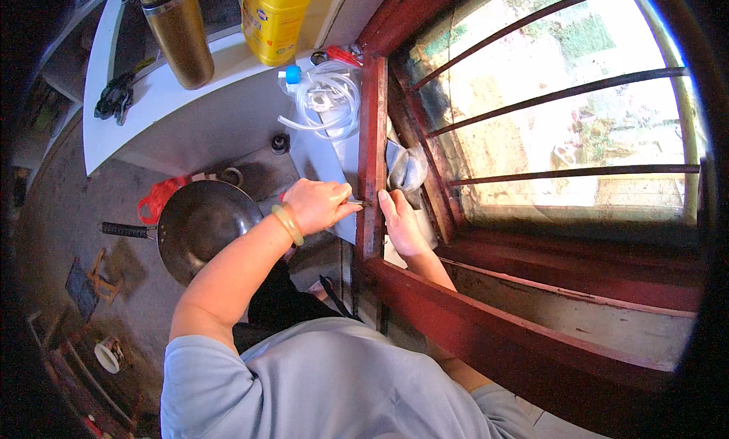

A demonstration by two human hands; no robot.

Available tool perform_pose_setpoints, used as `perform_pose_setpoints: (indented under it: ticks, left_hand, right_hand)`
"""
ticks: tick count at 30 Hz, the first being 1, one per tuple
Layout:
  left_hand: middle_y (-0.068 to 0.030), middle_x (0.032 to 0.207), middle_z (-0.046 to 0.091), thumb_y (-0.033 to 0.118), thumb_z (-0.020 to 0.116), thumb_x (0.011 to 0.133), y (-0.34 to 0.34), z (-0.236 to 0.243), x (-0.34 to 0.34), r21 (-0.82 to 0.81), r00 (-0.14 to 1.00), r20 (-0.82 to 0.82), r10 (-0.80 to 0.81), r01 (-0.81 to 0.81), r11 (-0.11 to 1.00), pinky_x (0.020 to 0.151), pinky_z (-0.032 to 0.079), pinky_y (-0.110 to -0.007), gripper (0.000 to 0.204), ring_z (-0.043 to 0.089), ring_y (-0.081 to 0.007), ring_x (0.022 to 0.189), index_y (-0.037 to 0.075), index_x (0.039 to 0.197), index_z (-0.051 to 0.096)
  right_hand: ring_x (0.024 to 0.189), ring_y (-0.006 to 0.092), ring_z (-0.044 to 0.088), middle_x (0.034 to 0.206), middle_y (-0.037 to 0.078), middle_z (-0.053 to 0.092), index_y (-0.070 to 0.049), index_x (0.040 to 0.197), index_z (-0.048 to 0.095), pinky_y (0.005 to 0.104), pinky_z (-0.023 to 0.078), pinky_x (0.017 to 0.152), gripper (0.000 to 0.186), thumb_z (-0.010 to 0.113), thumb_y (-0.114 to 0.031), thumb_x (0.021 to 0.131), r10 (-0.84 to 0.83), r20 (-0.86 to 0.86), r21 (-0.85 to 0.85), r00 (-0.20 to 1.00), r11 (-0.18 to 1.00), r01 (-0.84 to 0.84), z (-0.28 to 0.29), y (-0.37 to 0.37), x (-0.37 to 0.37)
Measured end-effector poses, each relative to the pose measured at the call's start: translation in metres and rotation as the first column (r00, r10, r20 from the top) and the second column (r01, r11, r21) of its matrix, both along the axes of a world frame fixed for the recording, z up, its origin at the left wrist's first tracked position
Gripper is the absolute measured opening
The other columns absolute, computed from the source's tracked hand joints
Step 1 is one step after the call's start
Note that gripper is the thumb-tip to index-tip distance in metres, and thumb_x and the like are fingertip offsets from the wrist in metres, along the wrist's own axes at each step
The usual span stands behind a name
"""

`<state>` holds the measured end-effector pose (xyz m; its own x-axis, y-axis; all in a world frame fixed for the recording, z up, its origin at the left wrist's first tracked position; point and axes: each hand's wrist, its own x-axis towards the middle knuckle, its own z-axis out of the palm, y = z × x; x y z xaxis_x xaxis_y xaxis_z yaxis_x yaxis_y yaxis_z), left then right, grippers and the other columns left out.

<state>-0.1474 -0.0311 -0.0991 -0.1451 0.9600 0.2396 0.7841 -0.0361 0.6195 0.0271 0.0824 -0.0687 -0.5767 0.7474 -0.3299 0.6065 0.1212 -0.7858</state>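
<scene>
My left hand (319, 205), with a pale bangle on the wrist, is closed on a small, thin metal tool (355, 202), whose end meets a dark red wooden post (372, 158) of the window frame. My right hand (404, 225) is at the other side of that post, thumb up against it and fingers curved, partly hidden. Behind the post, a grey cloth-like bundle (406, 168) sits just above my right hand.
A black wok (194, 226) and red bag (158, 198) lie at left. A white ledge (140, 116) holds a steel flask (178, 44) and yellow jug (273, 22); coiled clear tubing (330, 105) is nearby. A barred window (569, 135) and wooden rail (486, 333) fill the right.
</scene>
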Motion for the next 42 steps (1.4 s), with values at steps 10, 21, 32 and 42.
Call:
perform_pose_setpoints:
  ticks: [10,21,32,42]
  left_hand:
    - [-0.0088,0.072,0.062,0.041,0.059,0.089,0.013,-0.004,-0.012,0.000,1.000,-0.013,0.007,-0.007,1.000,0.055,0.049,-0.043,0.033,0.063,-0.0312,0.066,0.009,0.080,0.055]
    - [-0.0090,0.074,0.060,0.039,0.063,0.085,0.016,-0.007,-0.023,0.071,0.991,-0.019,0.134,-0.132,0.989,0.060,0.049,-0.043,0.032,0.061,-0.0320,0.069,0.008,0.081,0.054]
    - [-0.0098,0.094,0.054,0.014,0.071,0.071,-0.032,0.018,-0.001,0.296,0.963,-0.054,0.265,-0.238,0.925,0.076,0.045,-0.040,0.050,0.055,-0.0292,0.087,0.005,0.117,0.055]
    - [-0.0099,0.099,0.054,0.009,0.061,0.075,-0.047,0.027,0.009,0.377,0.945,-0.158,0.286,-0.210,0.902,0.082,0.047,-0.040,0.039,0.057,-0.0282,0.091,0.006,0.114,0.061]
  right_hand:
    - [0.088,0.0265,0.060,0.094,0.022,0.064,0.005,0.100,0.053,0.0382,0.046,0.080,0.041,0.050,-0.036,0.099,-0.003,0.067,0.020,0.998,1.000,0.002,0.008,-0.001,-0.001]
    - [0.086,0.0298,0.060,0.091,0.023,0.063,0.006,0.097,0.054,0.0400,0.045,0.079,0.046,0.049,-0.039,0.099,0.000,0.028,0.034,1.000,0.999,-0.001,-0.007,0.000,0.002]
    - [0.082,0.0266,0.060,0.089,0.020,0.062,0.004,0.100,0.056,0.0384,0.047,0.076,0.042,0.052,-0.038,0.097,0.042,0.103,-0.005,0.994,0.999,-0.042,0.017,-0.001,-0.004]
    - [0.077,0.0178,0.063,0.089,0.010,0.065,0.000,0.107,0.061,0.0308,0.051,0.070,0.024,0.066,-0.014,0.087,0.140,-0.228,-0.165,0.964,0.970,-0.180,0.066,0.001,-0.005]
